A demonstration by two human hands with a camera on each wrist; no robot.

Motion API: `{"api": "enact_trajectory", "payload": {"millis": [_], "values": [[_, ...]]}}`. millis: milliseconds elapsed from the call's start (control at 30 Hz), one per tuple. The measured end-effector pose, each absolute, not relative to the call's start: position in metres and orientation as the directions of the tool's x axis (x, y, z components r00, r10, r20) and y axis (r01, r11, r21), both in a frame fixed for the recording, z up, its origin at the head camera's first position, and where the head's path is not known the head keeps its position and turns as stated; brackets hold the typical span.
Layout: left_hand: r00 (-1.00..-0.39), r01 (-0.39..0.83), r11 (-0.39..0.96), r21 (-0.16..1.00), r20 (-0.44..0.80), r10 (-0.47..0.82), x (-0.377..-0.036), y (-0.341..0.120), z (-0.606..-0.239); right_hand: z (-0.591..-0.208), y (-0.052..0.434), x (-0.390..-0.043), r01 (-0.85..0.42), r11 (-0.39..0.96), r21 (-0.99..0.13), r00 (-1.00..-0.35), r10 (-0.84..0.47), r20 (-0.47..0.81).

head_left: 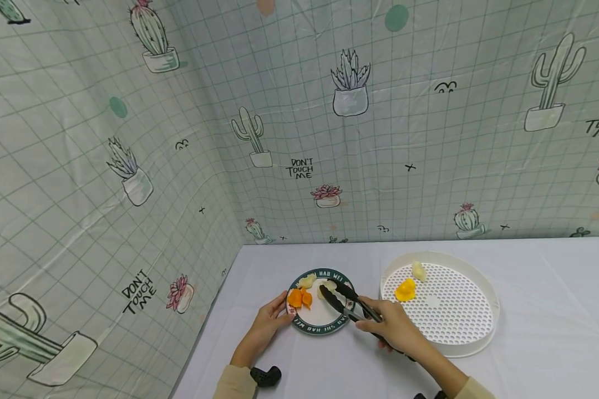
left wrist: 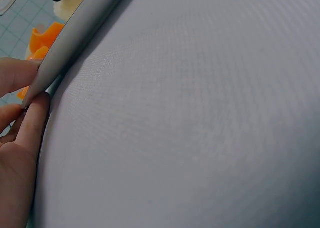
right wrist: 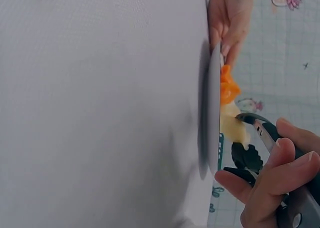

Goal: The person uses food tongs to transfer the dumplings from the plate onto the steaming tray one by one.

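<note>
My left hand [head_left: 267,324] pinches the near-left rim of a round plate [head_left: 319,317] with a dark green lettered border. In the left wrist view, the thumb and fingers [left wrist: 34,123] hold the plate edge from both sides. Orange pieces [head_left: 295,298] and a pale yellow piece [head_left: 306,281] lie on the plate. My right hand [head_left: 391,324] grips black-tipped tongs [head_left: 351,315], whose tips reach over the plate's right part. Another pale yellow piece [right wrist: 232,125] is at those tips; whether they clamp it cannot be told.
Right of the plate stands a round white tray [head_left: 449,310] with a perforated base and raised rim. It holds an orange-yellow piece [head_left: 405,290] and a pale yellow piece [head_left: 419,271]. A white cloth covers the table [head_left: 324,366]; a cactus-print sheet [head_left: 404,138] hangs behind and left.
</note>
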State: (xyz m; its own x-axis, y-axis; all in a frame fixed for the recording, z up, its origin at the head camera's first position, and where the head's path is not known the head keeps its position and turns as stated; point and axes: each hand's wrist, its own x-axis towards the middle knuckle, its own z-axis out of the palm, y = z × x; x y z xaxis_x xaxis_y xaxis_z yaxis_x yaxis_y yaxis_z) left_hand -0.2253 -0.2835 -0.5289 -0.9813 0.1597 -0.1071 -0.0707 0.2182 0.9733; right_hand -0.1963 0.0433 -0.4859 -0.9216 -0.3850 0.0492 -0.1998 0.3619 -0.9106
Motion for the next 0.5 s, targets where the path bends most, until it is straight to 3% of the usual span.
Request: {"api": "enact_trajectory", "payload": {"millis": [500], "values": [[-0.98, -0.063, 0.173, 0.983, -0.094, 0.176, -0.224, -0.2835, -0.5265, -0.4871, 0.0449, -0.1942, -0.203, 0.391, -0.898, -0.921, -0.389, 0.039]]}}
